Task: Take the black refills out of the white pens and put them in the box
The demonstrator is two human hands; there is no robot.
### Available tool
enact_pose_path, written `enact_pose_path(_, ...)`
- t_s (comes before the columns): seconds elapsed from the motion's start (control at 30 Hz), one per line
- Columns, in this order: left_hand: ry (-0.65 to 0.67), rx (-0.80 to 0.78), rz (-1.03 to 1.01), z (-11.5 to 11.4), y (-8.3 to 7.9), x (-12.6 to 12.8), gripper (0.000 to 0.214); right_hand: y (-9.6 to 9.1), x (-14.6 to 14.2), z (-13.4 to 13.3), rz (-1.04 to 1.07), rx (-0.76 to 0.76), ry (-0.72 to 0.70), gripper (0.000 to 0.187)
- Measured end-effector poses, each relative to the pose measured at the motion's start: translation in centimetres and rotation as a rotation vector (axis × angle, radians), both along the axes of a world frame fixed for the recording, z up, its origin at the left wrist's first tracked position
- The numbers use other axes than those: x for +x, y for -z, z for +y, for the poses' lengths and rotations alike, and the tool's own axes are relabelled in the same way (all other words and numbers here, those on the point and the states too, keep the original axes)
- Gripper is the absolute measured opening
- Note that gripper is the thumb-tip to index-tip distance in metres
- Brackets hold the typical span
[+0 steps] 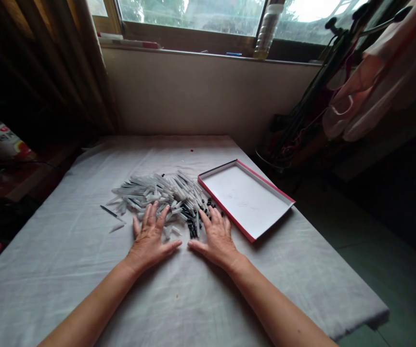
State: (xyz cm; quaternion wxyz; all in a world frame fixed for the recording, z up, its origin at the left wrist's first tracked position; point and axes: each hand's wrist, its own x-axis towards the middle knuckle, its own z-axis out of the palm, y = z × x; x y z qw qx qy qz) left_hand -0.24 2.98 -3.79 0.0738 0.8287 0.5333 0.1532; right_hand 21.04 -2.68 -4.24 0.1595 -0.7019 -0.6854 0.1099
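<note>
A heap of pen parts (pixel 157 188), mostly clear barrels and translucent caps with some dark refills, lies on a white cloth. Small black pieces (pixel 192 229) are gathered at its near right side. My left hand (pixel 150 237) rests at the heap's near edge, fingers spread over the loose caps. To the right, my right hand (pixel 215 236) lies with fingers apart beside the black pieces. The two thumbs point toward each other with a small gap between. A shallow red-edged box lid (pixel 244 231), white inside, sits just right of my right hand.
The cloth-covered table (pixel 85 274) reaches to the wall below a window. One dark refill (pixel 109 211) lies apart at the heap's left. A plastic bottle (pixel 268 31) stands on the sill. At the far left is a labelled jar (pixel 2 137); pink cloth (pixel 377 82) hangs at right.
</note>
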Motion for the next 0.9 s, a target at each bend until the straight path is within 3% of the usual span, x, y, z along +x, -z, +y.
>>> enact_pose_path(0.13, -0.049, -0.031, 0.071, 0.0, -0.1, 1.4, 0.093, -0.5, -1.2, 4.6, 0.032, 0.009, -0.093, 0.091)
enact_pose_path(0.3, -0.141, 0.011, 0.110, 3.1, -0.3, 3.0, 0.076, -0.5, -1.9, 9.7, 0.105, 0.119, -0.157, 0.082)
enact_pose_path(0.53, -0.181, 0.032, 0.090, 7.2, -0.5, 3.7, 0.068, 0.7, -2.1, 13.9, 0.217, 0.251, -0.120, 0.073)
enact_pose_path(0.63, -0.198, 0.056, 0.059, 7.6, -0.5, 3.7, 0.068, 0.5, -2.3, 13.8, 0.245, 0.297, -0.108, 0.077)
enact_pose_path(0.73, -0.172, 0.099, 0.021, 6.4, 0.1, 2.8, 0.072, 0.4, -2.0, 11.4, 0.227, 0.377, -0.110, 0.075)
enact_pose_path(0.9, -0.081, 0.216, -0.052, 2.3, 1.6, 0.1, 0.066, 0.8, -0.8, 6.5, 0.216, 0.490, -0.018, 0.041)
